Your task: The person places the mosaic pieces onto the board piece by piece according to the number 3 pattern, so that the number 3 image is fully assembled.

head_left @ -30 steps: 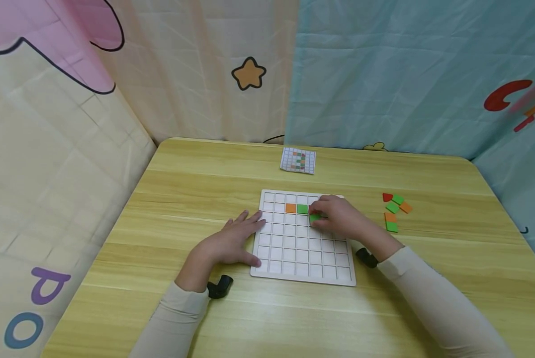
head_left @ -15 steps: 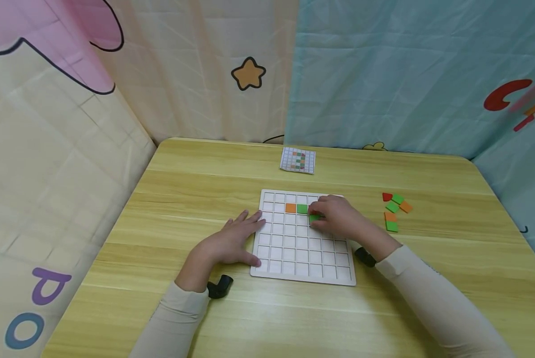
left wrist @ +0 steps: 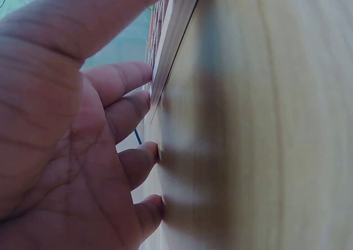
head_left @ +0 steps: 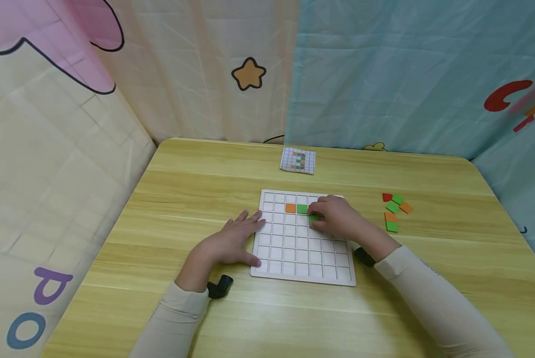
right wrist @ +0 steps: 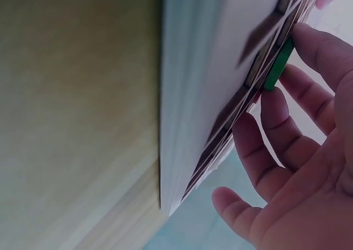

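A white gridded board (head_left: 290, 256) lies on the table. On it, an orange square tile (head_left: 291, 208) sits beside a green square tile (head_left: 302, 209) in one row. My right hand (head_left: 339, 216) pinches another green tile (right wrist: 279, 65) between thumb and fingers, low over the grid, one row nearer me. A sliver of red (right wrist: 255, 98) shows by those fingertips; most of that piece is hidden. My left hand (head_left: 231, 242) is spread at the board's left side, its thumb and some fingertips on the border.
Right of the board lie loose tiles: a red piece (head_left: 387, 197), green ones (head_left: 398, 199) and orange ones (head_left: 405, 207). A small card with a coloured grid pattern (head_left: 298, 160) lies behind the board. Printed curtains (head_left: 196, 69) stand around the table.
My right hand and forearm have shifted very slightly to the left, with the green tile still in the fingers. The left hand and the board have stayed put.
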`<state>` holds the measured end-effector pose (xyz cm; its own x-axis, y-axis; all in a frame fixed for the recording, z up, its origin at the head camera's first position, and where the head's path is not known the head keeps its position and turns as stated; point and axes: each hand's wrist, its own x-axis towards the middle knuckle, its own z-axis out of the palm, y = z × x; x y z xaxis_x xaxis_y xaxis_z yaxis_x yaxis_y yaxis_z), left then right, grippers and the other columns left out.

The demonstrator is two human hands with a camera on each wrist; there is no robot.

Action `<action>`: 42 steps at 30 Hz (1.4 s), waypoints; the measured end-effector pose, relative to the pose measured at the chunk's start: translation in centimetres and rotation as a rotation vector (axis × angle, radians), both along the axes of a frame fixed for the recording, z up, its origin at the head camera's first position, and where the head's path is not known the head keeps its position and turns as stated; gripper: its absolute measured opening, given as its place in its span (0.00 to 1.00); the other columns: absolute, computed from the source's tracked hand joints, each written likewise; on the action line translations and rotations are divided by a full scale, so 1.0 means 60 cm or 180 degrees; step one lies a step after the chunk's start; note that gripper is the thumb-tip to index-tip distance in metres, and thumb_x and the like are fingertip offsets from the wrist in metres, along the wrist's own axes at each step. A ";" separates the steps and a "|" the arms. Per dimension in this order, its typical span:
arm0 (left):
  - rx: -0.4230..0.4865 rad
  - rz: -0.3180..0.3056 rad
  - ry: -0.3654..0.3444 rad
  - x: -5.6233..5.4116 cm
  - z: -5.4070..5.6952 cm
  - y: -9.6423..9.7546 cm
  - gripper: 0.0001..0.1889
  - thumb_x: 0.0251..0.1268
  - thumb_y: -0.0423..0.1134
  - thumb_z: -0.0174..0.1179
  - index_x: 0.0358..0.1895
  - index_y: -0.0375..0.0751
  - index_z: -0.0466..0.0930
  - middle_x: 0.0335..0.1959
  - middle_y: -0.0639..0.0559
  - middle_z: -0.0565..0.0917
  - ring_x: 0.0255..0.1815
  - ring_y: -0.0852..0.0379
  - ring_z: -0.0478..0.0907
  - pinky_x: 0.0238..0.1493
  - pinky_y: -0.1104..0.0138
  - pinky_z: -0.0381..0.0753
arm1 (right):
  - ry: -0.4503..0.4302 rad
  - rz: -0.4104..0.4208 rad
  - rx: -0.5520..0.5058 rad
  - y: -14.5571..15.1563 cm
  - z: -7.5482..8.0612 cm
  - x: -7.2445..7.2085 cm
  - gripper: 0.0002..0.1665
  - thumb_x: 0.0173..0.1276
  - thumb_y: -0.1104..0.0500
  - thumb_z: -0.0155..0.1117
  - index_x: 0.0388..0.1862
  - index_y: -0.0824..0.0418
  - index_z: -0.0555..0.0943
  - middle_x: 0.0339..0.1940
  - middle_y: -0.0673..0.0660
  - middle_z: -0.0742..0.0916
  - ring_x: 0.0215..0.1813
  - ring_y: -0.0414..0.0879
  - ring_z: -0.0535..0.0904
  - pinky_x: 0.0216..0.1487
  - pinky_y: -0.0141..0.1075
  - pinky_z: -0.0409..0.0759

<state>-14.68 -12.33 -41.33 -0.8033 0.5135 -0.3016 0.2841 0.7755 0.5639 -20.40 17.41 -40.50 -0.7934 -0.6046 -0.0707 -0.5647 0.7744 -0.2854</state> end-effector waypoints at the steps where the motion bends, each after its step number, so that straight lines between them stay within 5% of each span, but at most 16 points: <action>1: -0.0001 0.0003 -0.0003 0.000 0.000 0.000 0.52 0.50 0.49 0.77 0.79 0.48 0.57 0.81 0.56 0.47 0.81 0.48 0.33 0.76 0.47 0.36 | -0.0006 -0.0002 -0.0004 0.000 0.000 0.000 0.13 0.64 0.54 0.73 0.47 0.55 0.85 0.38 0.48 0.83 0.42 0.47 0.75 0.49 0.48 0.74; 42: 0.0016 -0.0004 -0.0006 0.000 -0.001 0.000 0.52 0.50 0.48 0.77 0.79 0.47 0.56 0.81 0.56 0.47 0.81 0.48 0.32 0.76 0.47 0.35 | -0.0137 -0.0063 -0.0088 0.003 -0.003 0.001 0.14 0.65 0.54 0.72 0.48 0.55 0.84 0.39 0.48 0.82 0.45 0.49 0.74 0.51 0.48 0.74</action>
<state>-14.67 -12.35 -41.37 -0.8022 0.5159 -0.3004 0.2839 0.7723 0.5683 -20.37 17.61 -40.69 -0.8018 -0.5909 -0.0886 -0.5359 0.7768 -0.3306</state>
